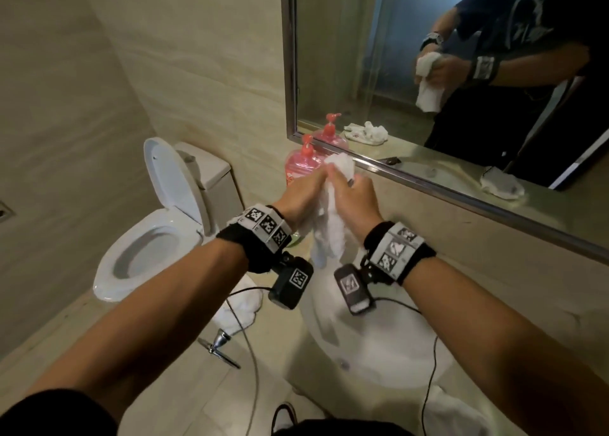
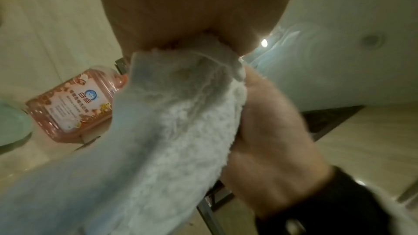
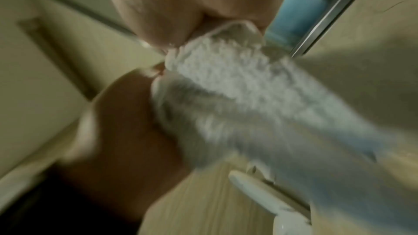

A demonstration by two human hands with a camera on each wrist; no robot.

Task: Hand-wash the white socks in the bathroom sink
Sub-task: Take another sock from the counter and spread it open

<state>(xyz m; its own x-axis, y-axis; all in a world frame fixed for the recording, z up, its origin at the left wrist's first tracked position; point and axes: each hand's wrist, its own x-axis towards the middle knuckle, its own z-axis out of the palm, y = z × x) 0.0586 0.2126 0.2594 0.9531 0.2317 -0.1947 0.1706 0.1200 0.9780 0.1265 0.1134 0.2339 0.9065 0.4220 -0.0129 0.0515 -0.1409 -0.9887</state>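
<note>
A white sock (image 1: 329, 234) hangs over the white sink (image 1: 379, 353), bunched between both hands. My left hand (image 1: 311, 185) grips its upper part from the left, and my right hand (image 1: 351, 193) grips it from the right, knuckles close together. The left wrist view shows the fluffy sock (image 2: 181, 122) pinched under my left hand (image 2: 192, 15), with the right hand (image 2: 271, 140) closed around it. In the blurred right wrist view the sock (image 3: 237, 87) runs from my right hand (image 3: 192, 3) to the left hand (image 3: 126, 113). Another white sock (image 1: 244, 307) lies on the counter left of the sink.
A pink pump soap bottle (image 1: 301, 165) stands behind my hands against the mirror (image 1: 428, 56). A toilet (image 1: 148, 238) with its lid up is on the left. A chrome fitting (image 1: 219, 340) lies on the counter. White cloth (image 1: 454, 409) lies near the sink's front edge.
</note>
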